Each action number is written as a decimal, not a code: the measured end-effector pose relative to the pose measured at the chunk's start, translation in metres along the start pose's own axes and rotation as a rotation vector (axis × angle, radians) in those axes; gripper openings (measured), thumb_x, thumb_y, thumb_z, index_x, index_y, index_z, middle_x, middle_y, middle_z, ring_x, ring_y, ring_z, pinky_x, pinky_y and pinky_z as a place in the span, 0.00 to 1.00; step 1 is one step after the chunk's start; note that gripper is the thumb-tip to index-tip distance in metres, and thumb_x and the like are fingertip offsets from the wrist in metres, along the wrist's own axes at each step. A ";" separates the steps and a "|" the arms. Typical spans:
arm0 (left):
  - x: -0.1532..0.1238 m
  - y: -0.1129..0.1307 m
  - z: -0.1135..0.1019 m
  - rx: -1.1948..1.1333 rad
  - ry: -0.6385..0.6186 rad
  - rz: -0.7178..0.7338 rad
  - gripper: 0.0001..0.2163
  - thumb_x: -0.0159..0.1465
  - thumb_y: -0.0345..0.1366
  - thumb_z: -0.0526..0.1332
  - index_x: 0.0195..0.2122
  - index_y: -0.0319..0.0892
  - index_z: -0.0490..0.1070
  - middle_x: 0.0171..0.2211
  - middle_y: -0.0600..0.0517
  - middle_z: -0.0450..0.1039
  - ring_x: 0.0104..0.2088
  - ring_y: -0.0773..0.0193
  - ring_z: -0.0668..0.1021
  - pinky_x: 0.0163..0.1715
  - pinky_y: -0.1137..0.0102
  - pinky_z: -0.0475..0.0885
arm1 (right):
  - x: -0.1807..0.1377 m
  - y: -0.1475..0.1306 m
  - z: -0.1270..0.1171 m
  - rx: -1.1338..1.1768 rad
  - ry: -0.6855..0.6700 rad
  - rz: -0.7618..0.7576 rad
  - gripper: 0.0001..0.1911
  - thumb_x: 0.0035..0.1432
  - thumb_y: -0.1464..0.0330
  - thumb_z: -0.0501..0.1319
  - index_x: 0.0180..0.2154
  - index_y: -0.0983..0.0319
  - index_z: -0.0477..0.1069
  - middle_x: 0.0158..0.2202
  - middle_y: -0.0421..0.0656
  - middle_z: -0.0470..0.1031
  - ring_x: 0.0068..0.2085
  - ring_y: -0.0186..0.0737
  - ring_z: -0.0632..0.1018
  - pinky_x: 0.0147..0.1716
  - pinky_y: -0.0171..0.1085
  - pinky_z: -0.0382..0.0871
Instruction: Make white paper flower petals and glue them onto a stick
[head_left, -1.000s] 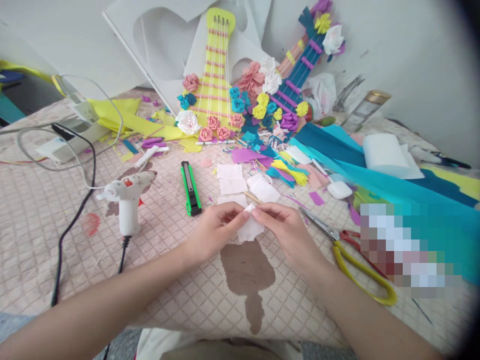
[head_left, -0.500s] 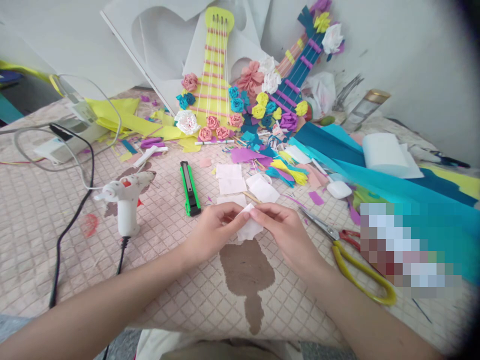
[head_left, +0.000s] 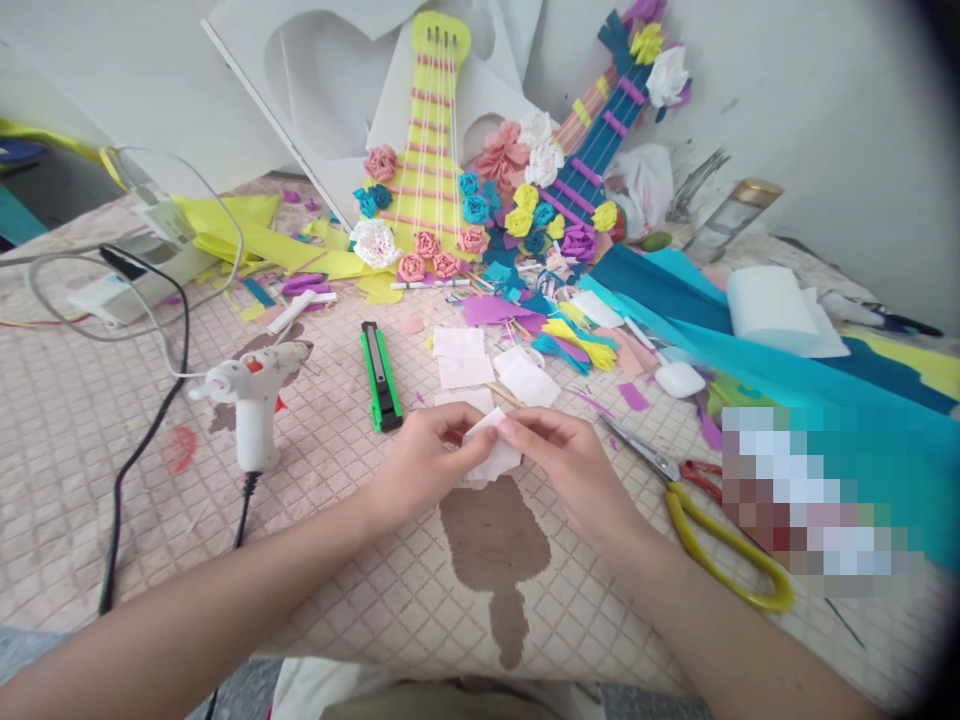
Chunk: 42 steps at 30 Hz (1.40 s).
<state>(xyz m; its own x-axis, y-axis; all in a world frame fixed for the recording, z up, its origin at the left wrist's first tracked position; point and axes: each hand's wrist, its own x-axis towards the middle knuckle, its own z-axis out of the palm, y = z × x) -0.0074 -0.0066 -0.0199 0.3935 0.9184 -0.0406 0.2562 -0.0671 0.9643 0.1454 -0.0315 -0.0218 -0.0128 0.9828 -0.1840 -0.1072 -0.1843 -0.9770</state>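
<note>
Plainly, left hand (head_left: 429, 452) and right hand (head_left: 586, 458) pinched fingers (head_left: 527, 440) closed on angular white paper (head_left: 501, 464) near the front edge of the cloth-covered table (head_left: 360, 620); tugging risked tears.

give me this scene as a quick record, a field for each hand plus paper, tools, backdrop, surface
left hand: pinches a white paper piece
right hand: pinches the same piece
loose paper: white pieces just beyond the hands
tools on left: glue gun, green-and-black cutter
tool on right: scissors
backdrop: yellow guitar shape, blue guitar neck, paper flowers
surface: diamond-patterned cloth
</note>
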 end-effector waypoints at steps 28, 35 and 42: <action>-0.002 0.001 -0.004 0.105 0.067 0.012 0.09 0.58 0.36 0.56 0.27 0.36 0.71 0.24 0.51 0.72 0.25 0.68 0.72 0.23 0.76 0.66 | 0.001 -0.004 -0.006 -0.254 0.003 0.003 0.11 0.49 0.60 0.63 0.28 0.62 0.75 0.25 0.40 0.75 0.27 0.33 0.72 0.27 0.33 0.64; 0.000 0.000 -0.005 0.081 0.073 0.010 0.09 0.58 0.36 0.56 0.27 0.36 0.72 0.24 0.51 0.73 0.25 0.68 0.72 0.23 0.76 0.67 | 0.003 -0.005 -0.008 -0.289 0.002 -0.053 0.11 0.50 0.61 0.63 0.25 0.62 0.73 0.21 0.37 0.71 0.24 0.30 0.69 0.25 0.31 0.62; -0.001 0.003 -0.003 0.086 0.053 0.023 0.09 0.58 0.35 0.56 0.27 0.36 0.72 0.23 0.52 0.72 0.24 0.69 0.72 0.23 0.77 0.66 | 0.005 -0.005 -0.008 -0.222 -0.039 -0.020 0.10 0.50 0.61 0.63 0.28 0.61 0.75 0.26 0.39 0.74 0.27 0.32 0.72 0.27 0.31 0.64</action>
<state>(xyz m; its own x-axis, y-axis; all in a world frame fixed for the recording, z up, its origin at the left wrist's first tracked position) -0.0102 -0.0066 -0.0163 0.3539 0.9353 -0.0025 0.3235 -0.1199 0.9386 0.1537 -0.0260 -0.0182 -0.0521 0.9851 -0.1640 0.1131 -0.1574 -0.9810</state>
